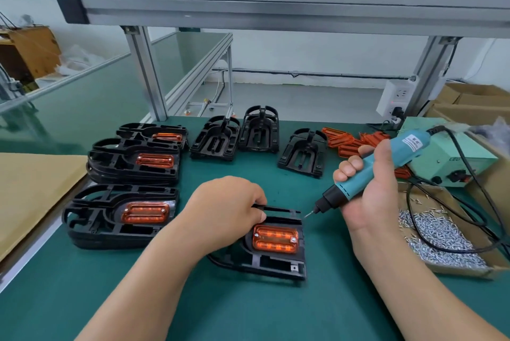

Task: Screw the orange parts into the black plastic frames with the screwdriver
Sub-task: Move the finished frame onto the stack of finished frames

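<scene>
1. Toward the front edge of the desk (248, 310), at its middle, lies a black frame (271, 264) with an orange part (275, 238) seated in it.
2. The left hand (230, 202) pinches the frame's far edge, its grip tight on it.
3. The right hand (368, 194) wraps its grip round the screwdriver (392, 160), whose tip is just beside the frame's far right corner.
4. Finished frames (91, 219) stack along the left edge. Screws (441, 233) fill a box (455, 271) at the right.

"LED" on green box (452, 157); screwdriver label (413, 142) illegible
</scene>
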`<control>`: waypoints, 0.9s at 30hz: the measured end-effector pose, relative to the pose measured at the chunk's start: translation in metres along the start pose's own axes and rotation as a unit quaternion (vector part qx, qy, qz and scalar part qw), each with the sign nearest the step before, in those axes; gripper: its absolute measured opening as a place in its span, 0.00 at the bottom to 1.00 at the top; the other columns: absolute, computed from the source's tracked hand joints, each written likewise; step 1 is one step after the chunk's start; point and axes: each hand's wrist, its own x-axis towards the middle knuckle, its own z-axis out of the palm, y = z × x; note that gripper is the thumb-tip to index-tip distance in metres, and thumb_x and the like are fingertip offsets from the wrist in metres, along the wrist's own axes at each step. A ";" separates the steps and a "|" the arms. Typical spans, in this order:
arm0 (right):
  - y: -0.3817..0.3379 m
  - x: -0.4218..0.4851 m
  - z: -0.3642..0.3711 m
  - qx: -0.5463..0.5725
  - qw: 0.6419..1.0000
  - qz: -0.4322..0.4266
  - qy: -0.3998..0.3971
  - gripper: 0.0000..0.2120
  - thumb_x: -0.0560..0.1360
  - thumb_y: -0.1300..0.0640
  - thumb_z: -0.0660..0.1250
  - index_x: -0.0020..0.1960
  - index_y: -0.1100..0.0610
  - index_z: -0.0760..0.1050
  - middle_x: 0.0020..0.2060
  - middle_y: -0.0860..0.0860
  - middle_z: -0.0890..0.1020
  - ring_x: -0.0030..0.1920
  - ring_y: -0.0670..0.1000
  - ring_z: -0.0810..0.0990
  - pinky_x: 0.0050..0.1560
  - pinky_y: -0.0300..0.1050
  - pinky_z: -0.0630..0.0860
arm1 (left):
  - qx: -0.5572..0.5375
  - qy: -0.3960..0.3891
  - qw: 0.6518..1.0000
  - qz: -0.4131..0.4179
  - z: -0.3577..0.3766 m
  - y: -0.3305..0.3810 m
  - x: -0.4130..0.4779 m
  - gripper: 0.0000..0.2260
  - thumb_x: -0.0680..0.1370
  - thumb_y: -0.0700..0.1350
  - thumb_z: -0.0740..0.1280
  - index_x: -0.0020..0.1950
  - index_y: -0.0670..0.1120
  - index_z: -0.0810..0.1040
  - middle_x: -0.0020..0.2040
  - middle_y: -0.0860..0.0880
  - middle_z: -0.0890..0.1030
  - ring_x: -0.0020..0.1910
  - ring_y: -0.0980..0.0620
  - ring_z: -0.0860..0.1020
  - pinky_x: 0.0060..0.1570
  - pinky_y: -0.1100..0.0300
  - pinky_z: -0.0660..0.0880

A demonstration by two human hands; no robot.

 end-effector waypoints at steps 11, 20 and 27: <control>-0.002 0.002 0.001 0.003 1.000 -0.002 0.026 0.18 0.80 0.40 0.70 0.49 0.55 0.74 0.34 0.49 0.71 0.33 0.47 0.72 0.34 0.40 0.74 | 0.080 0.111 0.974 -0.180 -0.063 -0.108 -0.030 0.06 0.77 0.59 0.71 0.52 0.69 0.80 0.41 0.64 0.78 0.41 0.57 0.77 0.39 0.58 0.74; -0.002 0.000 0.005 -0.004 1.000 0.004 0.031 0.19 0.78 0.40 0.70 0.49 0.56 0.73 0.34 0.49 0.71 0.32 0.47 0.72 0.33 0.40 0.74 | 0.034 0.119 0.950 -0.287 -0.052 -0.216 -0.038 0.14 0.70 0.59 0.74 0.45 0.80 0.76 0.44 0.64 0.83 0.43 0.53 0.82 0.49 0.50 0.82; -0.002 0.001 0.005 -0.002 1.000 0.004 0.027 0.19 0.77 0.40 0.71 0.48 0.56 0.74 0.33 0.49 0.71 0.31 0.47 0.72 0.33 0.40 0.74 | 0.016 0.153 0.942 -0.300 -0.038 -0.229 -0.041 0.17 0.71 0.56 0.73 0.48 0.80 0.76 0.48 0.63 0.83 0.45 0.53 0.82 0.49 0.48 0.82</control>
